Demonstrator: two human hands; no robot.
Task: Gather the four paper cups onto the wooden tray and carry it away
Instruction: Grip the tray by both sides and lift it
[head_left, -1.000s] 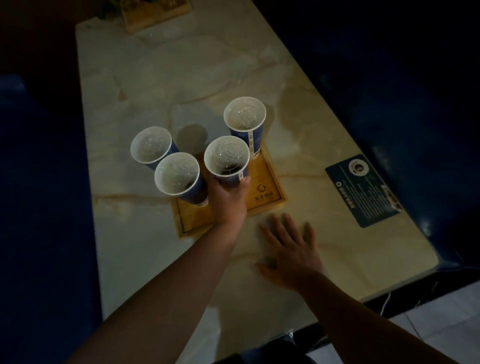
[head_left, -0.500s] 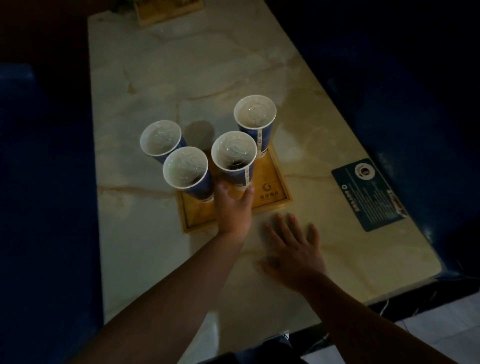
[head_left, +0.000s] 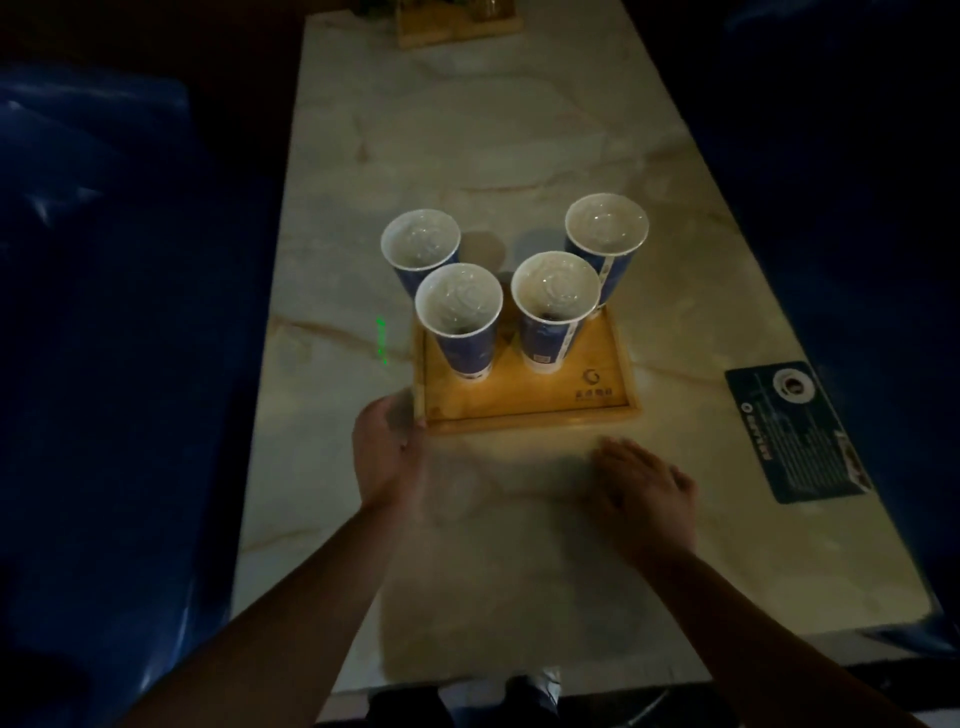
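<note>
Four blue paper cups with white insides stand upright around the wooden tray (head_left: 524, 400) on the marble table (head_left: 467, 130). The front left cup (head_left: 460, 312) and front right cup (head_left: 555, 296) stand on the tray. The bases of the back left cup (head_left: 421, 244) and back right cup (head_left: 607, 231) are hidden, so I cannot tell whether they are on the tray. My left hand (head_left: 387, 447) is blurred and touches the tray's near left corner; its grip is unclear. My right hand (head_left: 644, 488) lies flat on the table below the tray's near right side, fingers apart, holding nothing.
A dark printed card (head_left: 795, 431) lies on the table to the right of the tray. A wooden holder (head_left: 457, 23) sits at the far end. Blue seats flank the table on the left (head_left: 104, 312) and right (head_left: 857, 208). The table's near edge (head_left: 519, 680) is close to me.
My left hand let go of the front right cup and dropped back and left to the tray's near left corner. My right hand stayed flat on the table.
</note>
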